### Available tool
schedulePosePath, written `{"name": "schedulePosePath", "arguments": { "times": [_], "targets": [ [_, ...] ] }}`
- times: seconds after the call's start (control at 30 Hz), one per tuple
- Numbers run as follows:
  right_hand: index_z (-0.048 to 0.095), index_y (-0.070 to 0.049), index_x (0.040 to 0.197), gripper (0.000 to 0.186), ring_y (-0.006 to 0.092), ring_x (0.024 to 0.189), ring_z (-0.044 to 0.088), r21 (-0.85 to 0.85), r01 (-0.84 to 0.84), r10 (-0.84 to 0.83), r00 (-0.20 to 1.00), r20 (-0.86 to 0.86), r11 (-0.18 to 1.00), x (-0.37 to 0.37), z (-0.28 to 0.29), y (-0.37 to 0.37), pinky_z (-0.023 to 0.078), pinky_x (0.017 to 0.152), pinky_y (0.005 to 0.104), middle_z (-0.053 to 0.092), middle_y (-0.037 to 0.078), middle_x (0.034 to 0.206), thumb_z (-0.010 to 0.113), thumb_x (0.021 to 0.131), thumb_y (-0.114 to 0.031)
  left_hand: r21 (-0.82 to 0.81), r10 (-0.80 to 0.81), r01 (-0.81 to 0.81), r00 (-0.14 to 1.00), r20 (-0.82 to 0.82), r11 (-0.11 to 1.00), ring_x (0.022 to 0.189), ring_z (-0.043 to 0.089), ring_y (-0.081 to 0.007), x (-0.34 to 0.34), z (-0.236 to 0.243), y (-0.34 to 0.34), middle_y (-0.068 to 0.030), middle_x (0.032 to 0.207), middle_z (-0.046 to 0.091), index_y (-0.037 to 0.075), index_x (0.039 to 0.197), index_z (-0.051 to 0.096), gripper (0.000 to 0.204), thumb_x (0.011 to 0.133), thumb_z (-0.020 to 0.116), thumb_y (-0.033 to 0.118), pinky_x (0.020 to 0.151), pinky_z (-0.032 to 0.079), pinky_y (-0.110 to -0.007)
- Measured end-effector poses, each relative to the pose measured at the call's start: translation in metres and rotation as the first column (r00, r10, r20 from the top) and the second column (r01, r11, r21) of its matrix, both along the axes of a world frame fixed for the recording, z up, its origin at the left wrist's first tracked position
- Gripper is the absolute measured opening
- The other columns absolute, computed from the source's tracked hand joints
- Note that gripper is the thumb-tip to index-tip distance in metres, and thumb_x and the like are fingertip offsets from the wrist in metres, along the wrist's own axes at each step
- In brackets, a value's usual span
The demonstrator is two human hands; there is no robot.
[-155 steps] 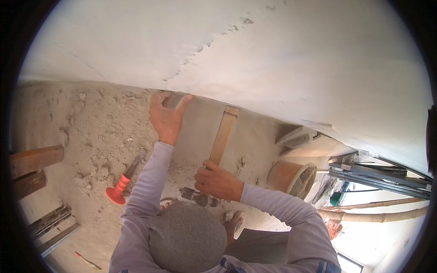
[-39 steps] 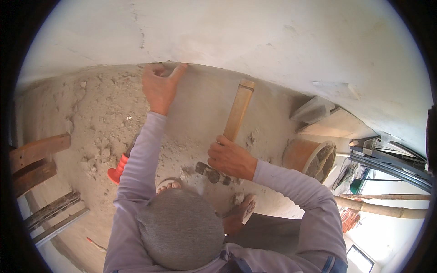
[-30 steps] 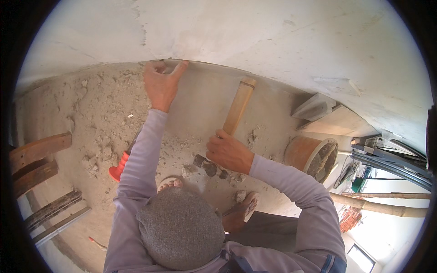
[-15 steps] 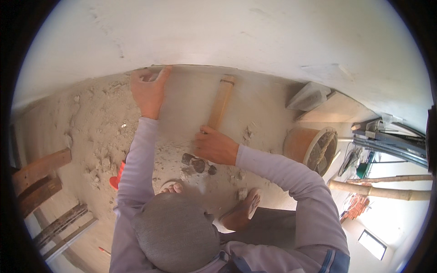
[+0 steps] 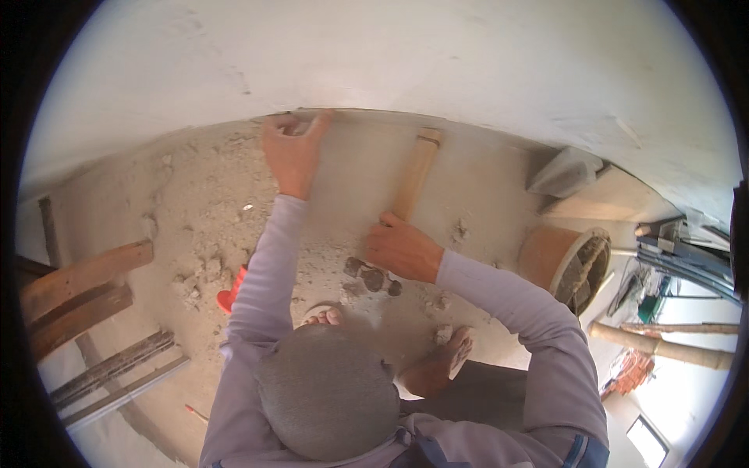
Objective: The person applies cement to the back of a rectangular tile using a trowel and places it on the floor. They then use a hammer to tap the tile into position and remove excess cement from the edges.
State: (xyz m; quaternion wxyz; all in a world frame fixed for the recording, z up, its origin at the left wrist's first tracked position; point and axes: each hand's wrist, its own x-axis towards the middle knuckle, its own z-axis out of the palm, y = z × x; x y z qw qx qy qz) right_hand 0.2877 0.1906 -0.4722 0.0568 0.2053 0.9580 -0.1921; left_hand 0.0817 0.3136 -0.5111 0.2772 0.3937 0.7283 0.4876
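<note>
My left hand [image 5: 293,156] reaches to the foot of the pale wall [image 5: 437,62]. Its thumb is spread from the bent fingers, and the fingertips touch the thin grey strip [image 5: 374,117] along the wall's base; I see nothing held between them. My right hand [image 5: 406,248] is wrapped round the near end of a flat wooden bar [image 5: 413,175]. That bar slants away toward the wall, with a dark band near its far end. Under both lies a smooth greyish floor surface [image 5: 351,183]. Dark lumps [image 5: 373,278] sit just below my right hand.
Rubble and dust [image 5: 207,195] cover the floor at left, beside a red object [image 5: 232,292] and wooden boards [image 5: 90,281]. At right stand an orange bucket [image 5: 550,257] with a crusted inside, a grey block [image 5: 566,173], a leaning board [image 5: 612,195], metal lengths [image 5: 690,261] and a bamboo pole [image 5: 663,345].
The whole view has shifted, so everything sits further right in the picture. My left hand stays at the wall's foot, and my right hand keeps its grip on the wooden bar.
</note>
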Motion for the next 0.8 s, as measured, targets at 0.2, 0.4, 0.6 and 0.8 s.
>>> {"name": "schedulePosePath", "arguments": {
  "times": [0.2,0.4,0.6,0.8],
  "targets": [
    [0.063,-0.020,0.086,0.004,0.0166,0.096,0.056,0.013,-0.066,0.065,0.994,0.090,0.998,-0.004,0.007,0.008,0.039,0.089,0.0364,0.058,-0.002,0.084,0.062,0.083,-0.019,-0.070,0.024,-0.023,1.000,0.008,0.997,0.087,0.059,-0.0270,-0.004,0.006,-0.002,-0.0149,0.094,0.061,-0.002,0.094,0.057,0.062,0.065,0.092,0.039,0.079,0.049,-0.040],
    [0.064,-0.017,0.087,0.004,0.0179,0.099,0.056,-0.039,-0.047,0.049,0.997,0.062,0.998,-0.003,0.005,0.004,0.038,0.093,0.0377,0.060,0.000,0.087,0.061,0.084,-0.017,-0.098,0.009,-0.007,1.000,0.028,0.995,0.091,0.059,-0.0280,-0.001,0.015,-0.005,-0.0153,0.097,0.059,-0.001,0.097,0.055,0.062,0.066,0.091,0.039,0.080,0.050,-0.041],
    [0.065,-0.016,0.091,0.008,0.0190,0.103,0.056,-0.114,-0.074,0.091,0.985,0.145,0.991,-0.005,0.008,0.010,0.037,0.096,0.0388,0.063,0.001,0.091,0.061,0.084,-0.017,-0.124,-0.019,0.020,1.000,0.010,0.992,0.092,0.057,-0.0282,-0.003,0.019,-0.005,-0.0131,0.098,0.056,0.000,0.096,0.054,0.061,0.067,0.090,0.039,0.082,0.048,-0.041],
    [0.066,-0.014,0.096,0.015,0.0215,0.103,0.056,-0.158,-0.017,0.036,0.992,0.122,0.987,-0.009,0.015,0.004,0.037,0.098,0.0402,0.064,0.004,0.094,0.059,0.084,-0.017,-0.040,-0.024,0.026,0.998,0.058,0.999,0.097,0.058,-0.0281,-0.003,0.007,-0.011,-0.0149,0.104,0.057,-0.001,0.103,0.055,0.057,0.072,0.088,0.034,0.085,0.049,-0.040]
  ]
}}
